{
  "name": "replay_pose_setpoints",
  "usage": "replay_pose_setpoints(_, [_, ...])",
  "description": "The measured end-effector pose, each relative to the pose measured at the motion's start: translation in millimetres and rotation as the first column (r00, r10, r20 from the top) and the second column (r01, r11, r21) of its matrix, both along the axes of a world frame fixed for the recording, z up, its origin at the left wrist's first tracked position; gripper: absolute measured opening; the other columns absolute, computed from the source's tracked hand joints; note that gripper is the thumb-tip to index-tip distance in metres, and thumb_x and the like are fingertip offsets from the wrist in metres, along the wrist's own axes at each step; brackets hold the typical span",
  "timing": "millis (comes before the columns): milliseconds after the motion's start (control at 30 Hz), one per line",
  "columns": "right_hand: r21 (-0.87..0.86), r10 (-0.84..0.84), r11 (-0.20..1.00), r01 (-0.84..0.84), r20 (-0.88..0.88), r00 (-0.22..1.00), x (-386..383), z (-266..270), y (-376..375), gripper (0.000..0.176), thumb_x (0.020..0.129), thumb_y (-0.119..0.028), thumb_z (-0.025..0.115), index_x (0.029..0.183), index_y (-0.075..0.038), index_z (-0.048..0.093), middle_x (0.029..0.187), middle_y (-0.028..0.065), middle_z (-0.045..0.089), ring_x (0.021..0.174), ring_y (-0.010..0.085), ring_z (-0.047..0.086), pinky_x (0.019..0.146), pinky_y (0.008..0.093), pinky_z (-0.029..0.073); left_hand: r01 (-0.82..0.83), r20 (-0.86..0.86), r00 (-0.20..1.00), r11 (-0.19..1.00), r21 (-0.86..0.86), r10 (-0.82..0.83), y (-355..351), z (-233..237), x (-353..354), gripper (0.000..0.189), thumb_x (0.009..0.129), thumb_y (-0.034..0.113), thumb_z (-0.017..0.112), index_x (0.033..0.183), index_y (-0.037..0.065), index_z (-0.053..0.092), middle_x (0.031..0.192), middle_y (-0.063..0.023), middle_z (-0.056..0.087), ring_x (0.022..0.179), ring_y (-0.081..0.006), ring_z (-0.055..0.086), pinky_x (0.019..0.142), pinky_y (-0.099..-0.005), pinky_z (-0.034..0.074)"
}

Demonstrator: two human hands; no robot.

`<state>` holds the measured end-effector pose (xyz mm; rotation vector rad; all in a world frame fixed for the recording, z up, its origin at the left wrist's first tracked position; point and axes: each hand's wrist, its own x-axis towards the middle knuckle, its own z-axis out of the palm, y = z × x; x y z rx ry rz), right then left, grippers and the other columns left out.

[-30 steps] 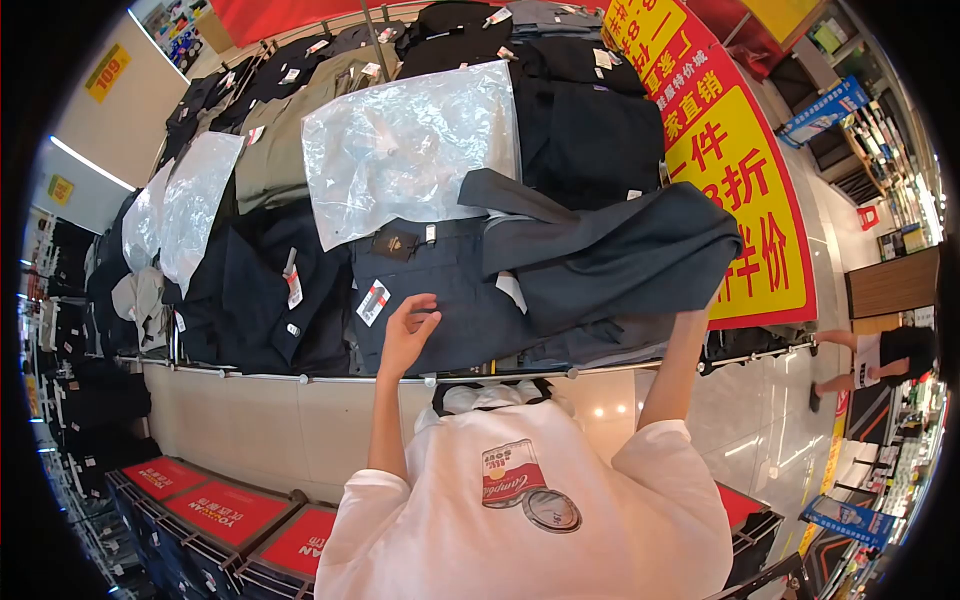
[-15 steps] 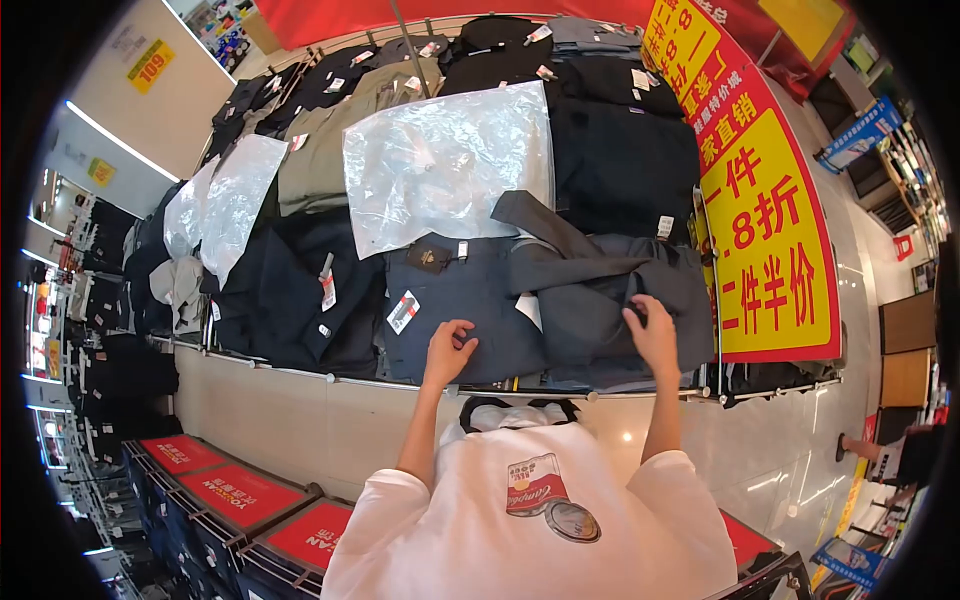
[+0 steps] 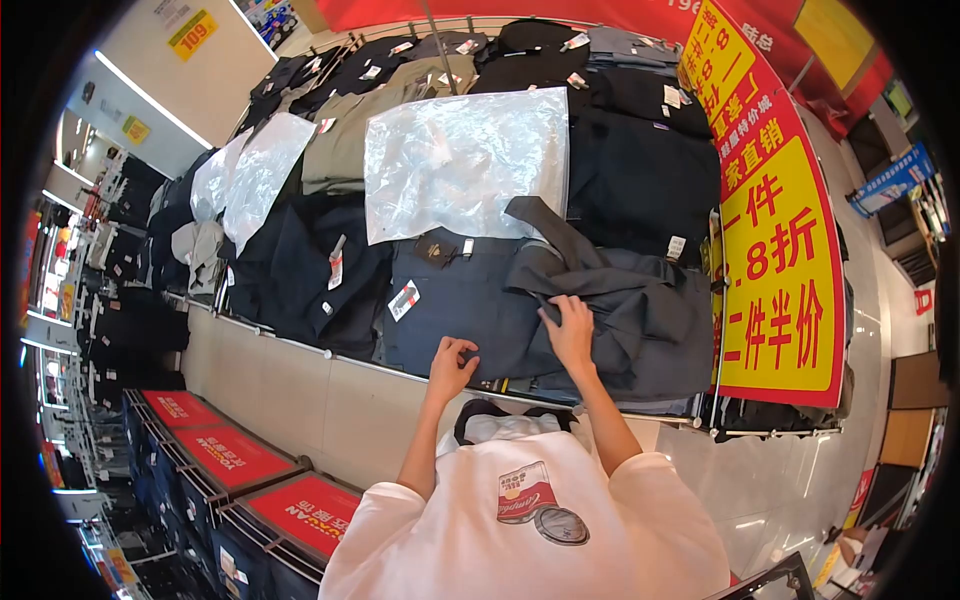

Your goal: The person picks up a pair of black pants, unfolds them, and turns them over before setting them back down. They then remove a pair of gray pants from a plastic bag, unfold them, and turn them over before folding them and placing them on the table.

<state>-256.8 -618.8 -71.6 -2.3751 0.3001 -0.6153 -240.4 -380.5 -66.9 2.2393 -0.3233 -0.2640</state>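
Dark grey trousers (image 3: 440, 325) with a white-and-red tag lie flat at the front of the display. Over their lower edge is my left hand (image 3: 454, 368), its fingers curled but apart, with nothing in it. My right hand (image 3: 570, 335) rests at the left side of a rumpled dark grey garment (image 3: 650, 320), fingers spread and pointing away from me. Behind the trousers lies a clear plastic bag (image 3: 465, 165), and the rumpled garment's raised strip touches its lower right corner.
Stacks of black trousers (image 3: 640, 180) fill the display behind. Another plastic bag (image 3: 262, 175) lies at the left. A yellow-and-red sign (image 3: 775, 260) stands along the right edge. Racks with red signs (image 3: 235, 460) are at lower left. A metal rail (image 3: 340, 357) edges the display.
My right hand has moved left, from the middle of the rumpled garment to its left side. My left hand stays near the trousers' lower edge. The view has shifted slightly.
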Motion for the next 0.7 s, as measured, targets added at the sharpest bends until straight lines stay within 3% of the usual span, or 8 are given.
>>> replay_pose_setpoints(100, [0.165,-0.026,0.986,0.009,0.1,0.995,2,-13,-36,0.019,0.072,-0.005,0.067,0.088,-0.004,0.056,0.08,0.0097,0.055,0.077,0.0265,0.056,0.069,0.0332,0.044,-0.003,-0.002,1.0,1.0,-0.029,0.003,5,-8,-2,0.021,0.072,0.008,0.068,0.093,0.006,0.062,0.085,-0.009,0.055,0.064,-0.0193,0.055,0.062,-0.0299,0.048])
replay_pose_setpoints(233, [0.695,-0.075,0.714,-0.08,0.189,0.979,6,-4,-85,0.011,0.08,-0.001,0.062,0.087,-0.001,0.053,0.078,0.0009,0.055,0.076,0.0065,0.05,0.067,0.0207,0.04,0.0,-0.039,0.999,0.999,-0.034,-0.002,4,-5,-5,0.022,0.074,0.01,0.068,0.095,0.006,0.062,0.085,-0.01,0.059,0.065,-0.0178,0.058,0.062,-0.0293,0.048])
replay_pose_setpoints(433, [0.897,-0.025,0.369,-0.243,0.271,0.962,-6,73,-98,0.011,0.088,-0.014,0.057,0.09,-0.007,0.049,0.088,-0.0013,0.054,0.082,0.0057,0.049,0.075,0.0198,0.039,0.03,-0.298,0.949,0.969,-0.244,-0.105,-33,10,-7,0.027,0.082,0.015,0.063,0.107,0.004,0.058,0.094,-0.0053,0.06,0.075,-0.0127,0.058,0.067,-0.0262,0.047])
replay_pose_setpoints(500, [0.925,-0.018,0.096,-0.367,0.37,0.929,-9,91,-89,0.008,0.091,-0.012,0.052,0.097,-0.008,0.05,0.092,0.0,0.057,0.086,0.0068,0.052,0.078,0.0219,0.042,-0.015,-0.422,0.888,0.904,-0.428,-0.185,-50,6,-5,0.037,0.09,0.03,0.053,0.118,0.006,0.052,0.105,-0.0062,0.058,0.089,-0.0173,0.058,0.076,-0.0301,0.047])
replay_pose_setpoints(533, [0.923,0.02,0.106,-0.371,0.371,0.928,-12,96,-87,0.016,0.092,-0.01,0.048,0.108,-0.008,0.049,0.1,0.0017,0.058,0.093,0.0089,0.055,0.082,0.0238,0.044,-0.014,-0.422,0.887,0.903,-0.429,-0.187,-62,2,-5,0.037,0.09,0.03,0.053,0.118,0.006,0.052,0.105,-0.0062,0.058,0.089,-0.0173,0.058,0.076,-0.0301,0.047])
replay_pose_setpoints(600, [0.854,0.088,-0.045,-0.518,0.52,0.85,-17,94,-86,0.026,0.092,-0.012,0.048,0.117,-0.006,0.048,0.104,0.0038,0.059,0.095,0.0109,0.057,0.084,0.024,0.045,-0.378,-0.718,0.655,0.722,-0.58,-0.234,-83,-4,-5,0.054,0.091,0.046,0.045,0.126,0.004,0.042,0.117,-0.01,0.053,0.104,-0.0211,0.054,0.088,-0.0367,0.045])
replay_pose_setpoints(633, [0.781,0.118,-0.129,-0.612,0.625,0.772,-19,93,-86,0.028,0.092,-0.013,0.048,0.119,-0.005,0.047,0.104,0.0042,0.06,0.094,0.0115,0.058,0.085,0.0239,0.045,-0.378,-0.718,0.655,0.722,-0.58,-0.234,-91,8,-4,0.054,0.091,0.046,0.045,0.126,0.004,0.042,0.117,-0.01,0.053,0.104,-0.0211,0.054,0.088,-0.0367,0.045])
replay_pose_setpoints(700, [0.836,0.139,-0.081,-0.543,0.549,0.824,-19,88,-87,0.025,0.092,-0.015,0.048,0.115,-0.005,0.049,0.099,0.0031,0.06,0.09,0.0101,0.058,0.082,0.0227,0.044,-0.697,-0.647,0.398,0.245,-0.674,-0.65,-106,57,-2,0.059,0.092,0.05,0.037,0.131,0.005,0.037,0.131,-0.0127,0.045,0.114,-0.0239,0.048,0.094,-0.0416,0.041])
